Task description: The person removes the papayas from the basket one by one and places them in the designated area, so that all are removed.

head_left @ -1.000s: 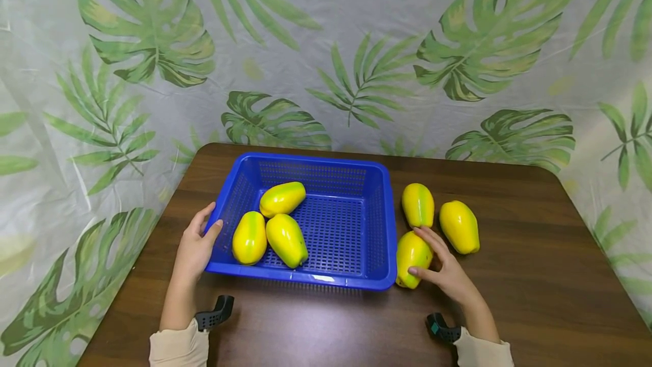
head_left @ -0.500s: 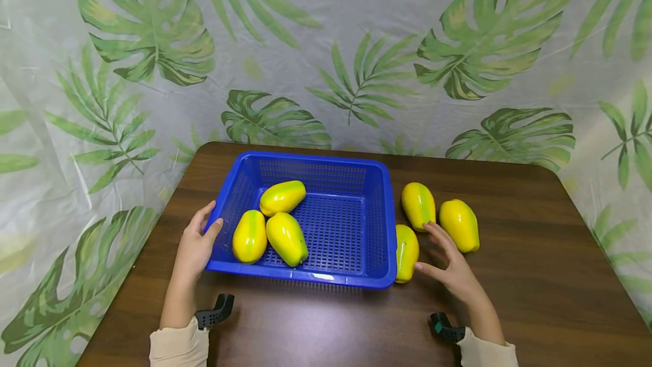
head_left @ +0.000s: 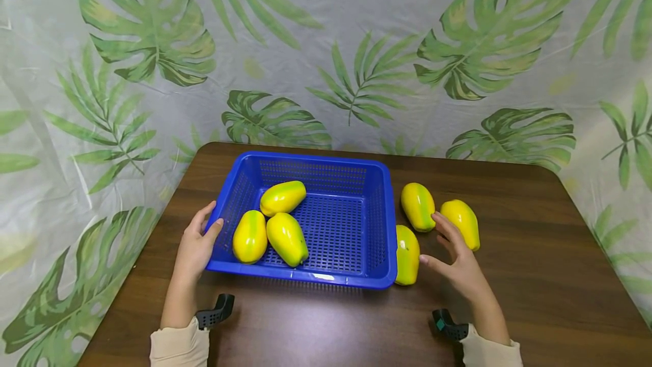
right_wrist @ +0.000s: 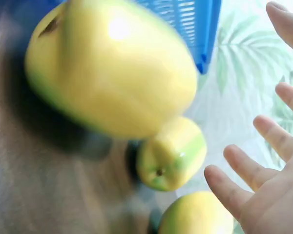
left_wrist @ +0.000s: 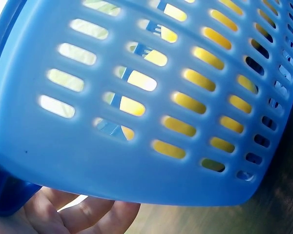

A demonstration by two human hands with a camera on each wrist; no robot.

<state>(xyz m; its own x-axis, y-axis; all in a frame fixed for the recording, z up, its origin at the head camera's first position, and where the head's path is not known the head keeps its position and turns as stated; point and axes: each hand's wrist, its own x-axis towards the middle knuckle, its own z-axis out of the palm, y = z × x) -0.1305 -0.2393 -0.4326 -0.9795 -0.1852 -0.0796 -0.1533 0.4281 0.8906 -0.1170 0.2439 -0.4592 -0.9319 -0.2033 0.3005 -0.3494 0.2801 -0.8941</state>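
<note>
A blue perforated basket (head_left: 333,281) has three yellow-green fruits inside, one of them (head_left: 287,239) lying in front. The left hand (head_left: 197,245) grips the basket's left rim; its curled fingers (left_wrist: 93,214) show below the wall in the left wrist view. The right hand (head_left: 460,262) is spread and holds nothing, just right of the near fruit (head_left: 407,255), which lies against the basket's right side. Its fingertips are close to a farther fruit (head_left: 418,207); whether they touch cannot be told. In the right wrist view, the hand (right_wrist: 263,180) is apart from the large blurred fruit (right_wrist: 117,68).
Another yellow fruit (head_left: 460,224) lies on the brown table (head_left: 550,276), partly behind the right hand. A leaf-patterned cloth (head_left: 367,27) hangs behind the table. Black straps (head_left: 216,311) are on both wrists.
The right hand has let go of the near fruit and moved right and slightly away. That fruit has shifted left against the basket. The left hand and basket have stayed put.
</note>
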